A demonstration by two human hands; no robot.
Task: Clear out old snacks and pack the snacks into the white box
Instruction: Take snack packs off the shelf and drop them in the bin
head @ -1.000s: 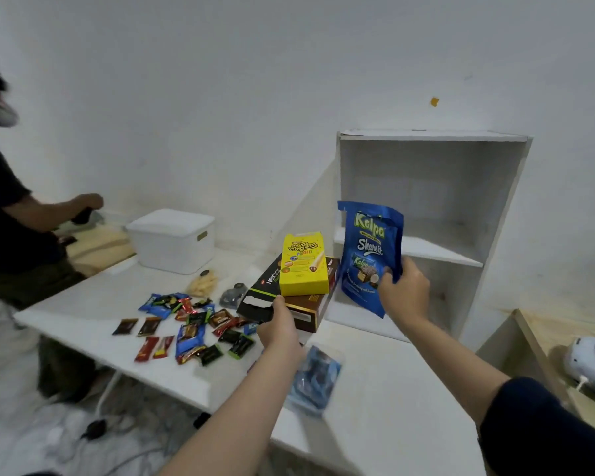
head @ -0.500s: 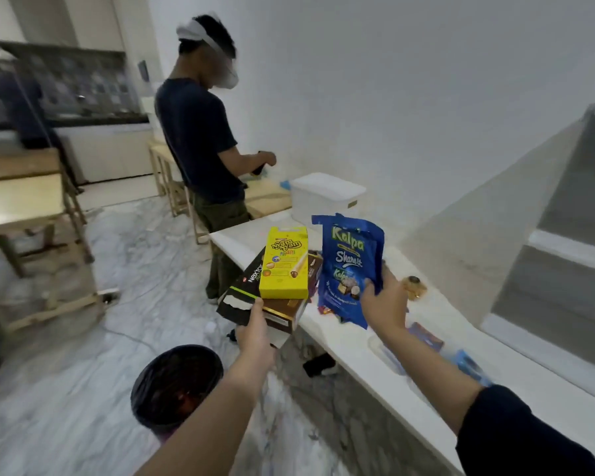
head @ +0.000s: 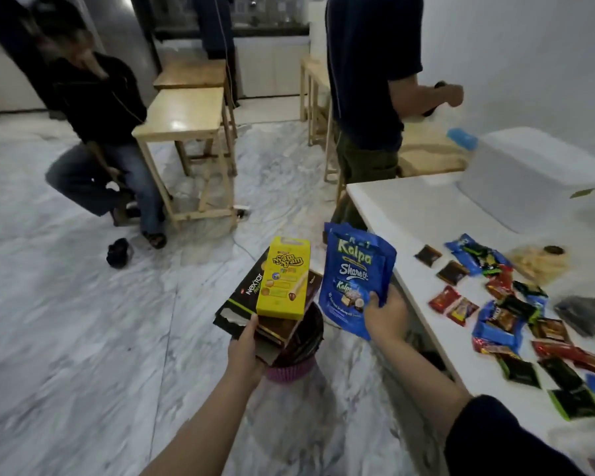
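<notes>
A stack of cardboard snack boxes is gripped in the left hand (head: 246,352): a yellow Nyam Nyam box (head: 284,282) lies on a black Nextar box (head: 246,297) and a brown box (head: 291,326). A glossy blue Kalpa pouch (head: 352,280) is pinched at its lower edge by the right hand (head: 387,316). All are held above a dark-lined bin (head: 298,352) on the marble floor, so the clearing-out appears under way. The packing seems not yet begun: many small foil wrappers (head: 505,314) are spread loose on the smooth white surface (head: 413,214) to the right, and the white box (head: 543,173), lidded and matte, is seen at the far right.
</notes>
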